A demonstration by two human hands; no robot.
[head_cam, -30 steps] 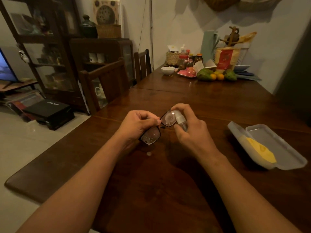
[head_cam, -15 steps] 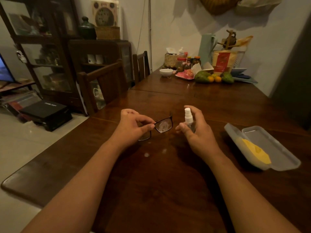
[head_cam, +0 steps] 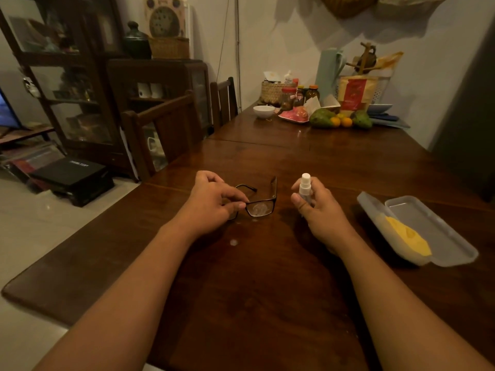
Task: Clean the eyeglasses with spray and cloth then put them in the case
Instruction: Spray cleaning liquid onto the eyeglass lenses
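The black-framed eyeglasses (head_cam: 261, 207) are being pinched by the left hand's (head_cam: 211, 202) curled fingers low over the dark wooden counter (head_cam: 267, 290). The small clear white-nozzled spray bottle (head_cam: 305, 187) is being gripped upright by the right hand (head_cam: 318, 210).

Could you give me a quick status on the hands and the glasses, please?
Left hand pinches glasses, lens misted. Right hand holds spray upright. Case open, cloth inside, path clear.
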